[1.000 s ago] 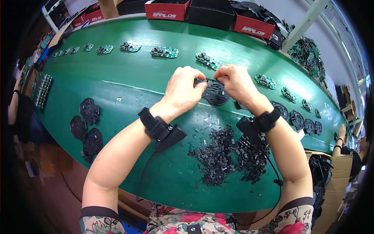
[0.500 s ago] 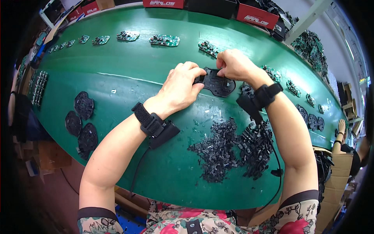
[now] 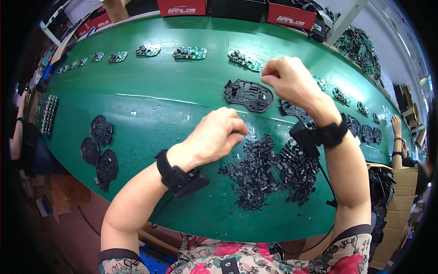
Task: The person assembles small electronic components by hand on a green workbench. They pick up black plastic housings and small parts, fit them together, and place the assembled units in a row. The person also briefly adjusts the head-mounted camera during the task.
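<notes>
A black plastic mouse base shell (image 3: 249, 95) lies flat on the green bench, and neither of my hands touches it now. My left hand (image 3: 215, 138) is above the upper left edge of a pile of small black plastic parts (image 3: 251, 171), its fingers curled toward the thumb. My right hand (image 3: 292, 82) is raised just right of the shell with thumb and fingers pinched together. Whatever either hand holds, if anything, is too small or hidden to make out. Partly under my right forearm sits another black shell (image 3: 294, 109).
A second pile of black parts (image 3: 296, 173) adjoins the first. Green circuit boards (image 3: 189, 53) stretch in a row across the far side. Three black shells (image 3: 101, 130) lie at left. Red boxes (image 3: 292, 16) stand behind the bench. Another person's hand (image 3: 396, 125) shows at far right.
My left hand has let go of the shell and come down toward the pile of small parts. My right hand has lifted off the shell and shifted slightly right.
</notes>
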`<state>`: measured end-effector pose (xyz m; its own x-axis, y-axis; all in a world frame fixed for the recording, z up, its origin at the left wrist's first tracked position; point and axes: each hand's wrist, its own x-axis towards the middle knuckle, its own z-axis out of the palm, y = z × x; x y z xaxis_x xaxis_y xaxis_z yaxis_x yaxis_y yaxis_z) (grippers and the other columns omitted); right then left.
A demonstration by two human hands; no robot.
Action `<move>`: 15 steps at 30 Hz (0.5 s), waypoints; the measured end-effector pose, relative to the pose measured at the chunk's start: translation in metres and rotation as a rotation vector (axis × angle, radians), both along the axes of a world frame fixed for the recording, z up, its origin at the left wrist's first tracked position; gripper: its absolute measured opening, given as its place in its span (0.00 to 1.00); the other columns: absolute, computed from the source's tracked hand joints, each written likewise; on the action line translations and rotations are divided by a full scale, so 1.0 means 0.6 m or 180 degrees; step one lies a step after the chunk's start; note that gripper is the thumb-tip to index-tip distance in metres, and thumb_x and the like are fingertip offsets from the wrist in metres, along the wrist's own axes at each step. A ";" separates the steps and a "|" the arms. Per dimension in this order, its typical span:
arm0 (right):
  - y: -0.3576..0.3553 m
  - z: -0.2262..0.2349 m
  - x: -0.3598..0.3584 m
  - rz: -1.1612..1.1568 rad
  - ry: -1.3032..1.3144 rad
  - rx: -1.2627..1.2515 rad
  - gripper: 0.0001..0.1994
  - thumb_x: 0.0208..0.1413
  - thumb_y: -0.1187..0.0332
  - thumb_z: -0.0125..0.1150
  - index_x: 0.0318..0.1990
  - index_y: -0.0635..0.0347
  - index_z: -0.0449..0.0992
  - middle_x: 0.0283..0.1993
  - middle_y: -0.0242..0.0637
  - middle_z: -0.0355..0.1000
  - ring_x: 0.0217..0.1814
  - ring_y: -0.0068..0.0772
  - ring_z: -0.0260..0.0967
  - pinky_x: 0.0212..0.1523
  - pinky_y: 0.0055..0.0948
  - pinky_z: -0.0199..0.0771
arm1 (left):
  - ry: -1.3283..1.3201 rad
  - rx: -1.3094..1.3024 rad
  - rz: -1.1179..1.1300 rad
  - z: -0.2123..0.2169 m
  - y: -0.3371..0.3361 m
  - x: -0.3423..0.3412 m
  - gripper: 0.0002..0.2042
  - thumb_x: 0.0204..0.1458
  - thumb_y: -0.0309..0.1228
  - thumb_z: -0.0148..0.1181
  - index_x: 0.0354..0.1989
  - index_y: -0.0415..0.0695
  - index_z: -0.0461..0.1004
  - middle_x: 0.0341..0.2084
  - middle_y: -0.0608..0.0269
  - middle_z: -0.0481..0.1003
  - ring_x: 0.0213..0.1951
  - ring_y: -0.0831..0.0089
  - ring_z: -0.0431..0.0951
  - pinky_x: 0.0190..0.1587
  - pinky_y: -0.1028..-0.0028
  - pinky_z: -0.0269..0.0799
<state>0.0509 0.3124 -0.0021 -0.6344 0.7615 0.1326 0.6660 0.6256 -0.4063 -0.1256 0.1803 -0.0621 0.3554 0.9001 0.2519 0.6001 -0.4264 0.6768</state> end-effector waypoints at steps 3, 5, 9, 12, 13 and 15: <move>-0.039 0.029 0.021 -0.0116 0.0237 -0.0124 0.08 0.46 0.71 0.60 0.31 0.67 0.79 0.27 0.53 0.74 0.32 0.51 0.74 0.37 0.39 0.73 | 0.0011 0.0033 -0.0029 -0.007 0.004 0.022 0.05 0.44 0.24 0.63 0.31 0.42 0.77 0.28 0.59 0.73 0.36 0.60 0.74 0.39 0.65 0.70; -0.062 0.036 0.032 -0.0117 0.0334 -0.0162 0.08 0.47 0.71 0.60 0.31 0.66 0.79 0.26 0.53 0.73 0.31 0.52 0.74 0.37 0.39 0.73 | 0.0106 -0.0035 0.0054 -0.010 0.009 0.032 0.05 0.44 0.23 0.63 0.31 0.42 0.77 0.29 0.59 0.73 0.36 0.60 0.73 0.40 0.65 0.70; -0.092 0.035 0.053 -0.0180 0.0264 -0.0267 0.08 0.48 0.70 0.60 0.31 0.66 0.79 0.26 0.52 0.73 0.32 0.52 0.74 0.37 0.40 0.73 | 0.0321 0.0095 -0.0077 -0.013 0.022 0.049 0.06 0.42 0.23 0.63 0.30 0.44 0.78 0.27 0.60 0.72 0.35 0.59 0.73 0.39 0.64 0.70; -0.108 0.026 0.066 -0.0234 0.0242 -0.0306 0.08 0.49 0.69 0.60 0.31 0.65 0.78 0.26 0.52 0.73 0.33 0.52 0.74 0.37 0.41 0.73 | 0.0456 0.0209 -0.0238 -0.014 0.025 0.053 0.07 0.41 0.22 0.63 0.30 0.44 0.78 0.27 0.59 0.72 0.34 0.59 0.73 0.38 0.63 0.69; -0.112 0.022 0.070 -0.0240 0.0203 -0.0293 0.08 0.49 0.68 0.60 0.31 0.65 0.78 0.26 0.52 0.73 0.33 0.52 0.74 0.37 0.41 0.73 | 0.0463 0.0274 -0.0292 -0.016 0.024 0.055 0.07 0.41 0.22 0.63 0.30 0.44 0.77 0.27 0.59 0.72 0.34 0.59 0.73 0.38 0.63 0.69; -0.117 0.017 0.074 -0.0225 0.0145 -0.0252 0.08 0.50 0.68 0.59 0.31 0.64 0.79 0.27 0.52 0.73 0.33 0.53 0.74 0.38 0.41 0.73 | 0.0500 0.0417 -0.0375 -0.017 0.024 0.056 0.07 0.41 0.21 0.62 0.30 0.44 0.77 0.27 0.59 0.72 0.34 0.58 0.73 0.38 0.63 0.69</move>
<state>0.0951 0.2424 0.0080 -0.5733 0.8135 0.0978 0.6870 0.5424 -0.4835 -0.0922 0.1947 -0.0720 0.5002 0.8133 0.2972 0.6347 -0.5778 0.5132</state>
